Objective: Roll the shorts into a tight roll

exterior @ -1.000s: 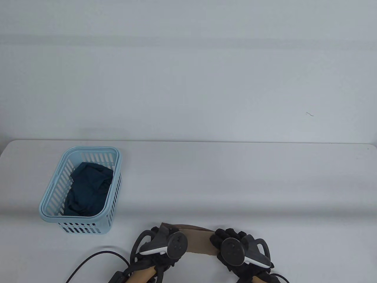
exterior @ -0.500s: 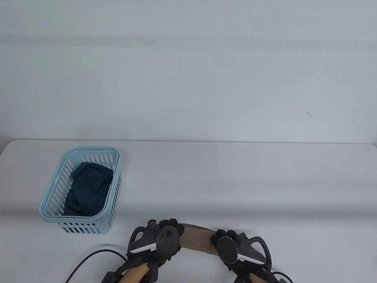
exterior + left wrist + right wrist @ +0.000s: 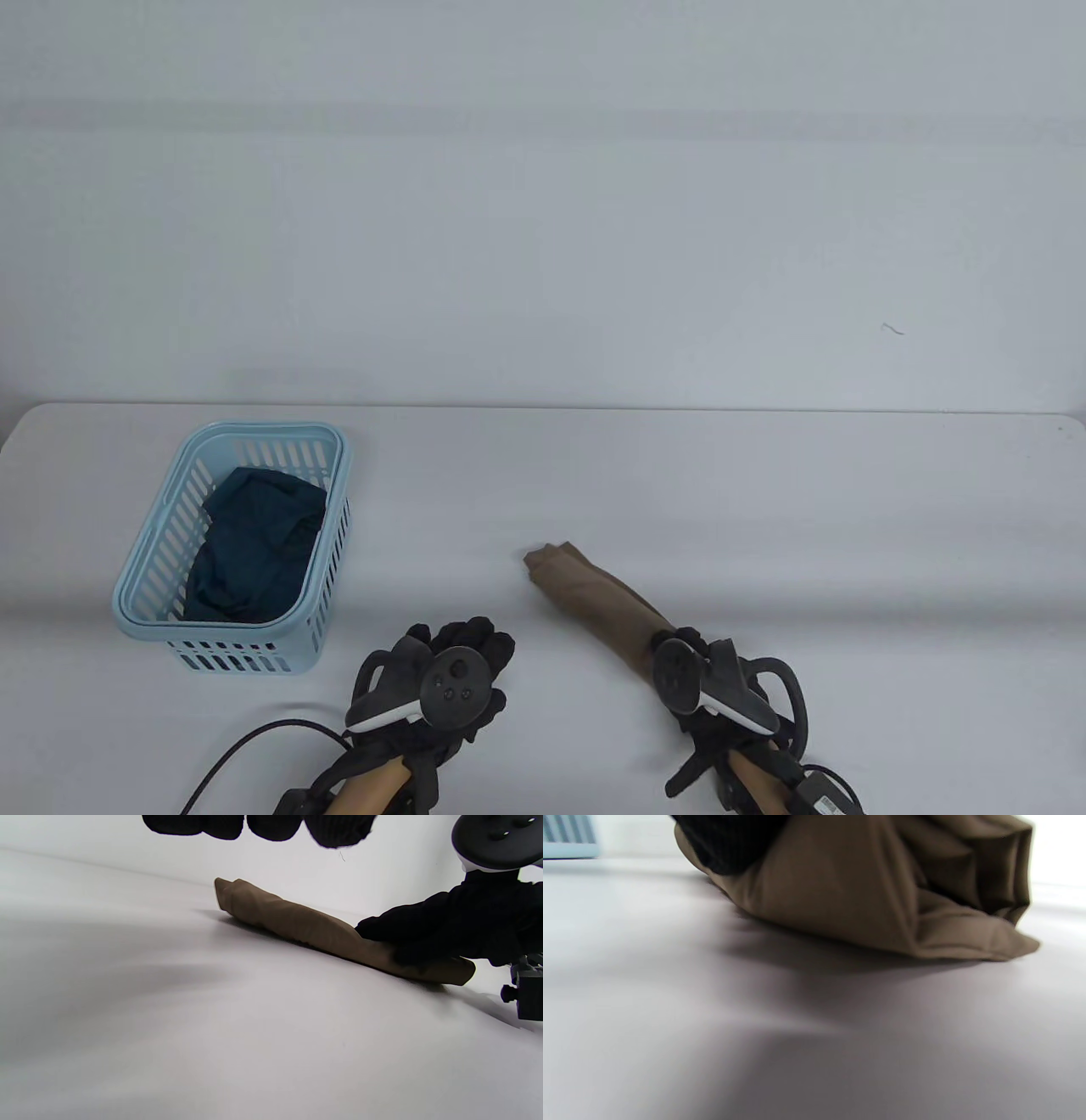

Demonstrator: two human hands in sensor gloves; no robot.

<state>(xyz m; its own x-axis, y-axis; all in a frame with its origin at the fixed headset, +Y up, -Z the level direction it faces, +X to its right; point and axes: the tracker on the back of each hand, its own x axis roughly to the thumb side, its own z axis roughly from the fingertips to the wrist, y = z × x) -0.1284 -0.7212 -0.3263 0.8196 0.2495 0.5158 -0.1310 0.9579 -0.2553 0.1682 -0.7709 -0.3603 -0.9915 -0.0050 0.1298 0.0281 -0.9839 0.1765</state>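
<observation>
Right fingers gripping brown rolled shorts, now swung diagonal, left fingers released, spread

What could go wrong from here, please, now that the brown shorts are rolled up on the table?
Only the right hand holds the rolled brown shorts, at the near end; the left hand is off them. The free far end could loosen and unroll. The near end's folds, seen in the right wrist view, look layered and might spring open if released.
</observation>
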